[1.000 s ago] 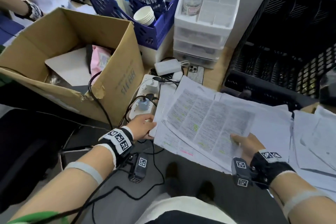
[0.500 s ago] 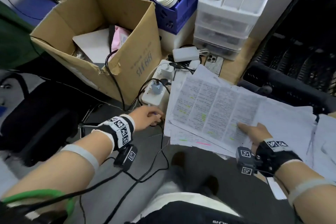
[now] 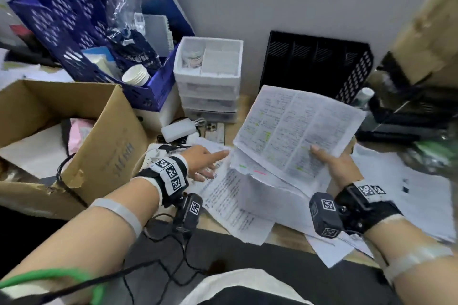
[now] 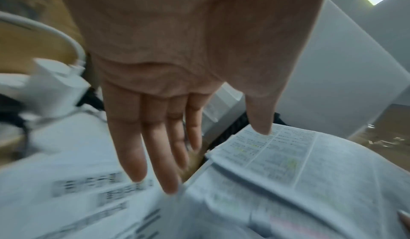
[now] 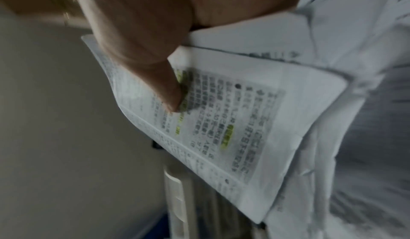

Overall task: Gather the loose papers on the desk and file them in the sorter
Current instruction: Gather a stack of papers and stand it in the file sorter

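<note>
My right hand (image 3: pixel 330 160) holds a stack of printed, highlighted papers (image 3: pixel 295 129) raised off the desk, tilted up in front of the black sorter (image 3: pixel 314 62). In the right wrist view the thumb (image 5: pixel 168 93) presses on the top sheet of that stack (image 5: pixel 233 123), and the other fingers are hidden under it. My left hand (image 3: pixel 207 161) is open with straight fingers (image 4: pixel 137 155), just above the loose papers (image 3: pixel 230 208) on the desk, beside the left corner of the lifted stack (image 4: pixel 272 153). More loose sheets (image 3: pixel 409 193) lie to the right.
An open cardboard box (image 3: pixel 106 136) stands at the left, with a blue basket (image 3: pixel 81 27) behind it. A white drawer unit (image 3: pixel 208 86), a white charger (image 3: pixel 177 129) and a phone (image 3: pixel 216 129) sit beside the sorter. Black trays (image 3: pixel 406 116) crowd the right.
My right hand has lifted the printed stack off the desk and tilted it up. My left hand has moved right from beside the power strip and stretched its fingers over the papers.
</note>
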`<state>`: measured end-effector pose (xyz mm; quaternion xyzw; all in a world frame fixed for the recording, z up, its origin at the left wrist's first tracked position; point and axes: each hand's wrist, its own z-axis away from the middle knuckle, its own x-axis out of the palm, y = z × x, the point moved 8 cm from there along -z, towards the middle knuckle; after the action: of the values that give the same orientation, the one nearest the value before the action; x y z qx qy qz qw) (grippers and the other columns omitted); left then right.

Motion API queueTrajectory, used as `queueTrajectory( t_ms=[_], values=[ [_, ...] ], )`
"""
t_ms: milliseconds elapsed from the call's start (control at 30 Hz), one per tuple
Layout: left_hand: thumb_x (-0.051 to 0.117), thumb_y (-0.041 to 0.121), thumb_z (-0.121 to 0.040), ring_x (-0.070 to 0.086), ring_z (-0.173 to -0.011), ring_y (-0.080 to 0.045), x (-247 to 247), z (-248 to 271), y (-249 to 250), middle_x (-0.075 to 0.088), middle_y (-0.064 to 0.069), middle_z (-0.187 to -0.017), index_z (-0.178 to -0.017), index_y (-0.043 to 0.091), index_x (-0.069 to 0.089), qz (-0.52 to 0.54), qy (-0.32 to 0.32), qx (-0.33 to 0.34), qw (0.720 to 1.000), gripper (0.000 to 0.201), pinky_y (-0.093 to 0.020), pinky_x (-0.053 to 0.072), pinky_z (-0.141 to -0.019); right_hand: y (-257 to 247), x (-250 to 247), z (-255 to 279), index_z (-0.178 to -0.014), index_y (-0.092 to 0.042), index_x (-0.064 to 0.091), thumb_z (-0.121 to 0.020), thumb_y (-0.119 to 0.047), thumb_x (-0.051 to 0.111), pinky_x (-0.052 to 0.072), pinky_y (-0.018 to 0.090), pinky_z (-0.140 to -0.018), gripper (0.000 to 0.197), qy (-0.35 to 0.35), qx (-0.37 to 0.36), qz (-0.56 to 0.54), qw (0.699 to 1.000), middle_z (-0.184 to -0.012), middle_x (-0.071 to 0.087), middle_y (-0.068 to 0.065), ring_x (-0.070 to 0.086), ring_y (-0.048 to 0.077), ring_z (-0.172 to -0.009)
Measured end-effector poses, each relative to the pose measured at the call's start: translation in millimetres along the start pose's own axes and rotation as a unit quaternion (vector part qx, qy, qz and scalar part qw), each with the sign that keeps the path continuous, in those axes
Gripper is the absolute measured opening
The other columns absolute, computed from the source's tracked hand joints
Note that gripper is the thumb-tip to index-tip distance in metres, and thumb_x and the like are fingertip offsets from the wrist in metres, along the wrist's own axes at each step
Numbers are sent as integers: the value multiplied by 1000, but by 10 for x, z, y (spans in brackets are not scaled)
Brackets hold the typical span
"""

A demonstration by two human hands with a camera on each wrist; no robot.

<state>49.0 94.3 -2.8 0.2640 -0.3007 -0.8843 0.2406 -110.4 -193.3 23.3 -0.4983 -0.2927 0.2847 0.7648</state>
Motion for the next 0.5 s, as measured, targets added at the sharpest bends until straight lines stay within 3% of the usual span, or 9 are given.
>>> queueTrajectory(
  t_ms=[67, 133, 233, 367, 433, 500],
  values=[
    [60, 69, -81, 75, -102, -31, 314, -56, 281, 74, -15, -114, -114, -1, 64, 7, -82, -2, 997, 77, -44, 56, -94, -123, -181, 84, -130, -9, 58, -91, -8, 63, 59, 42, -78, 39, 26, -1, -108, 994, -124, 67, 16, 70, 28, -104],
    [56, 74, -80, 74, -107, -30, 689, -50, 551, 75, -14, -117, -121, 4, 62, 31, -175, 12, 984, 82, -44, 54, -97, -130, -305, 198, -132, -2, 55, -93, -5, 59, 61, 37, -65, 39, 52, 15, -185, 981, -119, 67, 18, 73, 27, -96],
    [62, 73, -76, 70, -114, -24, 1088, -98, 864, 74, -7, -123, -122, 15, 65, 136, -252, 49, 957, 75, -44, 54, -98, 93, -326, 378, -129, 2, 57, -91, -2, 60, 62, 41, -67, 38, 90, 73, -214, 970, -108, 71, 20, 72, 34, -97],
    [67, 43, -90, 63, -125, -31, 1519, -168, 1240, 64, -13, -138, -136, 15, 59, 278, -308, 110, 903, 55, -54, 48, -107, 254, -406, 610, -112, 2, 66, -87, 0, 65, 59, 40, -71, 25, 105, 79, -204, 970, -101, 76, 18, 74, 31, -90],
    [64, 21, -96, 62, -126, -35, 1656, -149, 1435, 61, -16, -140, -141, 16, 54, 316, -315, 164, 880, 46, -61, 48, -102, 258, -513, 728, -111, -1, 67, -86, -2, 68, 60, 37, -68, 25, 131, 60, -162, 976, -100, 77, 14, 75, 27, -88],
    [59, 2, -96, 64, -122, -35, 1714, -100, 1629, 63, -17, -136, -142, 13, 48, 305, -302, 234, 872, 49, -59, 54, -96, 247, -623, 833, -113, -1, 67, -84, -8, 73, 60, 38, -73, 30, 146, 54, -112, 981, -98, 78, 12, 75, 26, -89]
  ],
)
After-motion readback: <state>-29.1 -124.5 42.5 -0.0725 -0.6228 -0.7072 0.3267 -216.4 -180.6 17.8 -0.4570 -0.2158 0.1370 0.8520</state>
